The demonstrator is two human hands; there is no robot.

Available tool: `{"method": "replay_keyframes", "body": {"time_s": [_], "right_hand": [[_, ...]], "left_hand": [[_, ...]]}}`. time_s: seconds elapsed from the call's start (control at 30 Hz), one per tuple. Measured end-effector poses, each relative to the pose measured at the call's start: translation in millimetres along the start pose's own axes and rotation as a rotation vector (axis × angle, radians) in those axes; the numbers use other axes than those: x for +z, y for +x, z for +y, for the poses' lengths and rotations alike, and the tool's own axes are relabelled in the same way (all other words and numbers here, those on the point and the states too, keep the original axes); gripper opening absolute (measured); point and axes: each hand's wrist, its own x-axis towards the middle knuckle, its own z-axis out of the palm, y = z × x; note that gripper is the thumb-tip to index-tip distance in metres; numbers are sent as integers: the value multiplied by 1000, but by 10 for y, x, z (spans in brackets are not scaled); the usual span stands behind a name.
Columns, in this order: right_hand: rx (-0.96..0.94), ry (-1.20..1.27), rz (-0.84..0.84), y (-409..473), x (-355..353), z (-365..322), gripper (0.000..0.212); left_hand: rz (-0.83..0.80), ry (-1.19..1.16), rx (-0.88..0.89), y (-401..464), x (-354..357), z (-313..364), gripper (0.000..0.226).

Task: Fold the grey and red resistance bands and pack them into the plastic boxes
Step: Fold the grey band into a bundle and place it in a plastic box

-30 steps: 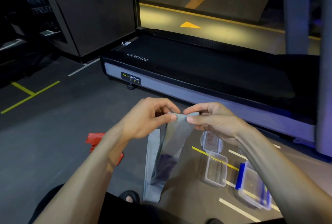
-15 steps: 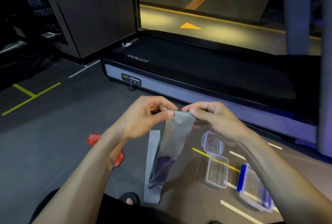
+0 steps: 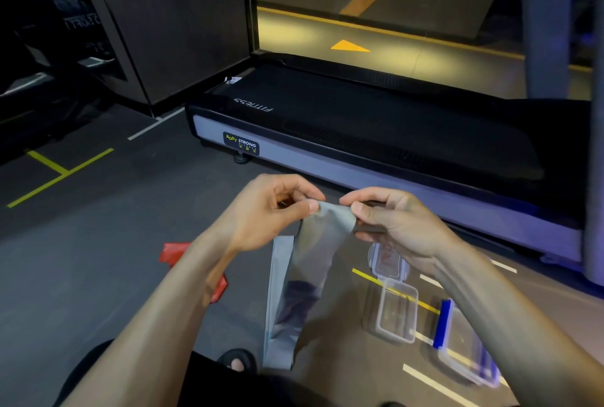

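Head view: grey band hanging from both hands, top edge pinched by left and right fingers.

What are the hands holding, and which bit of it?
Both the left hand and right hand pinch the grey band at its top edge.

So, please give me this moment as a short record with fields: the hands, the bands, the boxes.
left hand: pinches top edge of grey band
right hand: pinches same edge
grey band: hangs down from both hands, unfolded
red band: on floor, partly hidden by left forearm
clear box: open, empty, lid attached
blue-clip box: on floor, partly hidden by right forearm
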Motion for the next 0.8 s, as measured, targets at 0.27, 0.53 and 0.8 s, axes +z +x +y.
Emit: {"method": "replay_keyframes", "body": {"time_s": [0.27,0.53,0.8], "right_hand": [[-74,-140,23,-29,47,-7,14],[16,-12,-9,8,23,23,14],[81,45,-25,17,26,43,11]], "left_hand": [[-5,45,-1,4,13,-54,12],[-21,15,6,1,23,-10,10],[-5,8,53,2,44,12,16]]}}
